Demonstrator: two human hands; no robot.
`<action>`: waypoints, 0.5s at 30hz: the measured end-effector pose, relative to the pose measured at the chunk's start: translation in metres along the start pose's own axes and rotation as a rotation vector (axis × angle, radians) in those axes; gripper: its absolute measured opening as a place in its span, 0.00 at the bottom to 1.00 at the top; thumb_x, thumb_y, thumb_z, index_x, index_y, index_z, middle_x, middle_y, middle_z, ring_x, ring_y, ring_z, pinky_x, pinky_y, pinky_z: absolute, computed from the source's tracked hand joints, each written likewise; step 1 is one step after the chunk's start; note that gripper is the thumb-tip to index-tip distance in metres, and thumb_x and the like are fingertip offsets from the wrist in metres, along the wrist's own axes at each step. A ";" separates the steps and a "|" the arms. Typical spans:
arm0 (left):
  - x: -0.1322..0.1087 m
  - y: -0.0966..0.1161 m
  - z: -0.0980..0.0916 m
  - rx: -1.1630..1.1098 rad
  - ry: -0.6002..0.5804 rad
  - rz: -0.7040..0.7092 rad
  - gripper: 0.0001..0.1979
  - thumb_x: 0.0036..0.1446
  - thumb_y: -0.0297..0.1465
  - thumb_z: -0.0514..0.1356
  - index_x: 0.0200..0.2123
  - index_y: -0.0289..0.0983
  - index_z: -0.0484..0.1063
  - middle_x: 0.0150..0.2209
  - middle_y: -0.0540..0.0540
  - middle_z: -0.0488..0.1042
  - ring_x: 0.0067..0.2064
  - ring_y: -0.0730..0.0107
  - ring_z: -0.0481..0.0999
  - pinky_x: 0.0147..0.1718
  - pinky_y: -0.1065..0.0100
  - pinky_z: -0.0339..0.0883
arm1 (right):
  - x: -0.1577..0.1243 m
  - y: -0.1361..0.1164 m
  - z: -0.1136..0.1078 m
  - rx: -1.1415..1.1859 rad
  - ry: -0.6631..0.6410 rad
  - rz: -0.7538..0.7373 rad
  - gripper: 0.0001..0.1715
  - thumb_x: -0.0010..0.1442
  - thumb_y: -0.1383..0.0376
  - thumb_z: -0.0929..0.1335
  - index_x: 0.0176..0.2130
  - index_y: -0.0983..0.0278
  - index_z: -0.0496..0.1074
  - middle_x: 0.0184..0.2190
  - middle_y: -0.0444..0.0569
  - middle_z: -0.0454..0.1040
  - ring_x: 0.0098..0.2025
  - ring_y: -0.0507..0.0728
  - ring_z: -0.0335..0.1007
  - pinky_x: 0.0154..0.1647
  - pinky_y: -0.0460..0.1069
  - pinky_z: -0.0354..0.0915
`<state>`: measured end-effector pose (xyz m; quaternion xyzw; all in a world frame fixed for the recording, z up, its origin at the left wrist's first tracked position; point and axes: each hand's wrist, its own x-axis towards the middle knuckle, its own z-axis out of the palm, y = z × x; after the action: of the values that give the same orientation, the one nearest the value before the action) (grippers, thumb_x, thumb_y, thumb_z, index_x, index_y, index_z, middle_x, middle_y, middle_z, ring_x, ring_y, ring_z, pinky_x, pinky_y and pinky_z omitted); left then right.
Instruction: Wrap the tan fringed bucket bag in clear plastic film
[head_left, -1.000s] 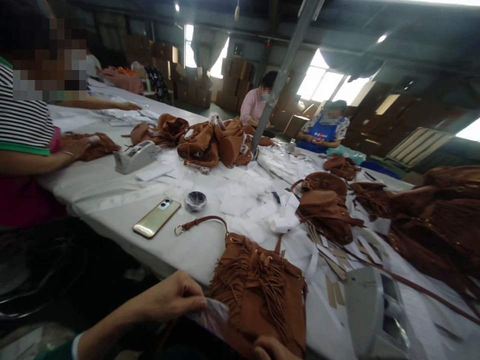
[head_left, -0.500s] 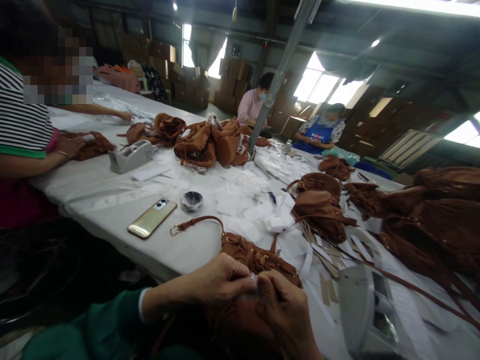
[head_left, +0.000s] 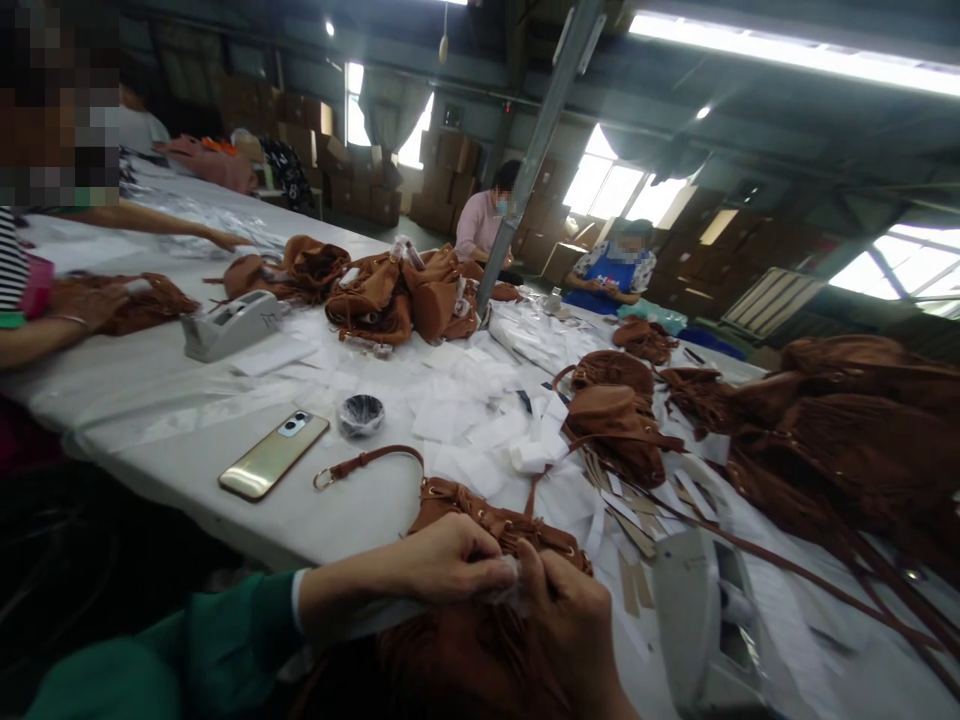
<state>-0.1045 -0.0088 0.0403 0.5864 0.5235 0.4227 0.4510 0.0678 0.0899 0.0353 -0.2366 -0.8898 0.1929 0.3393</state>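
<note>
Close in front of me, my left hand and my right hand meet with bent fingers. Between their thumbs and fingertips they pinch a thin, see-through whitish film; a pale strip of it shows beneath my left wrist. Directly under and behind the hands lies a brown fringed drawstring bag with metal eyelets, its lower part in shadow and partly covered by my hands. The bag's strap curves left over the table and ends in a buckle. A grey tape dispenser stands right of my right hand.
A gold phone and a plastic-wrapped dark round item lie on the white table. White paper pieces cover its middle. More brown bags sit around, with another tape dispenser. Co-workers are at left and beyond a metal post.
The view has turned slightly, so most things appear further left. My hands stay together on the film, and more of it shows below my left wrist.
</note>
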 end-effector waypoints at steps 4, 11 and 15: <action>0.015 0.002 -0.011 0.017 0.047 0.028 0.18 0.57 0.36 0.55 0.19 0.35 0.59 0.18 0.55 0.52 0.21 0.79 0.51 0.18 0.74 0.44 | -0.009 0.016 0.013 0.099 -0.074 0.085 0.28 0.68 0.54 0.56 0.25 0.63 0.70 0.18 0.44 0.69 0.20 0.51 0.63 0.21 0.44 0.58; 0.029 -0.015 -0.031 0.122 -0.067 -0.091 0.19 0.56 0.43 0.56 0.22 0.35 0.63 0.20 0.55 0.54 0.22 0.78 0.53 0.19 0.73 0.45 | -0.041 0.074 0.021 0.032 0.003 0.399 0.33 0.64 0.44 0.58 0.19 0.63 0.66 0.16 0.44 0.66 0.21 0.53 0.61 0.22 0.46 0.58; 0.046 -0.015 -0.030 0.180 -0.167 -0.169 0.19 0.53 0.45 0.58 0.23 0.35 0.65 0.20 0.55 0.55 0.22 0.78 0.54 0.19 0.73 0.46 | -0.028 0.074 0.020 0.041 -0.026 0.453 0.35 0.63 0.44 0.59 0.19 0.64 0.68 0.16 0.45 0.67 0.20 0.52 0.62 0.22 0.46 0.56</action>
<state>-0.1323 0.0405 0.0338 0.6112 0.5676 0.2843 0.4727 0.0940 0.1309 -0.0306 -0.4208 -0.8141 0.2854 0.2806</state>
